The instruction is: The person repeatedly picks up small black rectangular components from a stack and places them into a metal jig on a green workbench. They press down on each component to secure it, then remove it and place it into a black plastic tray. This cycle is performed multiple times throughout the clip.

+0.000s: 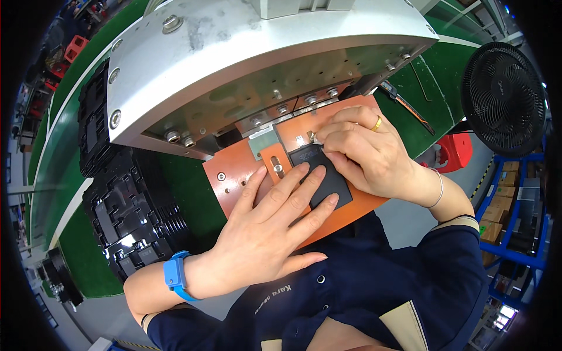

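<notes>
A flat black rectangular part (329,182) lies on an orange plate (234,169) under a grey metal machine head (252,52). My left hand (272,225) rests flat on it, fingers spread, the fingertips pressing the black part's left edge. My right hand (366,149), with a gold ring on one finger, pinches the part's top edge with thumb and fingertips near a small metal piece (310,137). A small orange clamp block (275,164) with a screw sits just left of the black part.
Stacks of black moulded trays (132,213) stand at the left on the green bench (187,193). A black fan (503,96) is at the right, above a red object (459,149). Blue shelving with cardboard boxes (500,219) fills the right edge.
</notes>
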`<act>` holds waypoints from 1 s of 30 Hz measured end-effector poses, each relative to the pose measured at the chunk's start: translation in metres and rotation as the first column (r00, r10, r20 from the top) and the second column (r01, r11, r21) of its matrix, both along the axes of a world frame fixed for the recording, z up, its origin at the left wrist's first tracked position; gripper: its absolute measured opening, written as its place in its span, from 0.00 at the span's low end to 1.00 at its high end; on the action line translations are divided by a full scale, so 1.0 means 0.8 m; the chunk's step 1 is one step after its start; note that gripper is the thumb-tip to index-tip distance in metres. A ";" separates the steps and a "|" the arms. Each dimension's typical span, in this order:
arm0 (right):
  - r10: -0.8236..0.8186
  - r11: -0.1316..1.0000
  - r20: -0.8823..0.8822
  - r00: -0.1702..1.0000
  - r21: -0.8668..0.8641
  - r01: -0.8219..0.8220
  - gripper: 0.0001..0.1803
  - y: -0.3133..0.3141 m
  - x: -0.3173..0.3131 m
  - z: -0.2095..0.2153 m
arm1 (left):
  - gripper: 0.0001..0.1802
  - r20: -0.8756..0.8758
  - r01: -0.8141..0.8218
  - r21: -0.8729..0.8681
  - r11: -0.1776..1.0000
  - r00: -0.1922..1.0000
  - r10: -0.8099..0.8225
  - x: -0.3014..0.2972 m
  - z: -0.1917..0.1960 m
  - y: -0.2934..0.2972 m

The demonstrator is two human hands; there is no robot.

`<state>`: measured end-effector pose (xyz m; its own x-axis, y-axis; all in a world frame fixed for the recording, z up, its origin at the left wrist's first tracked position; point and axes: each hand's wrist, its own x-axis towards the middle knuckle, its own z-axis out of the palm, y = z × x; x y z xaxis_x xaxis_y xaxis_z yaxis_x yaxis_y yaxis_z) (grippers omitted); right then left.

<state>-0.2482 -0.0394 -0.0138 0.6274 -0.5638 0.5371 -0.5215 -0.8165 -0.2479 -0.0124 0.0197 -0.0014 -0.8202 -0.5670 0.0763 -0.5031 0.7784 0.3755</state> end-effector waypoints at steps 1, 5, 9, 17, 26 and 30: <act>0.010 1.000 -0.036 0.999 -0.014 -0.011 0.13 -0.001 0.001 0.002 | 0.42 -0.003 -0.002 0.002 1.000 1.000 0.002 0.000 -0.001 0.000; -0.016 0.996 -0.177 0.984 -0.094 -0.001 0.14 -0.002 0.007 0.011 | 0.42 0.002 -0.011 0.010 1.000 1.000 0.011 -0.001 -0.002 0.000; -0.088 0.993 -0.019 0.996 -0.087 0.086 0.15 -0.004 0.006 0.002 | 0.41 0.013 -0.017 0.003 1.000 1.000 0.017 -0.001 0.000 0.002; -0.096 0.990 -0.087 0.992 -0.115 0.086 0.13 -0.001 0.001 0.003 | 0.41 0.015 -0.011 0.006 1.000 1.000 0.011 -0.001 0.000 0.001; -0.024 1.000 -0.109 0.994 -0.003 0.024 0.18 -0.001 0.000 0.000 | 0.41 0.030 -0.011 0.000 1.000 0.999 0.011 -0.002 0.000 0.001; -0.005 0.997 -0.185 0.983 0.071 0.019 0.21 0.000 0.004 0.006 | 0.40 0.041 -0.011 -0.010 1.000 0.999 0.012 -0.002 0.000 0.000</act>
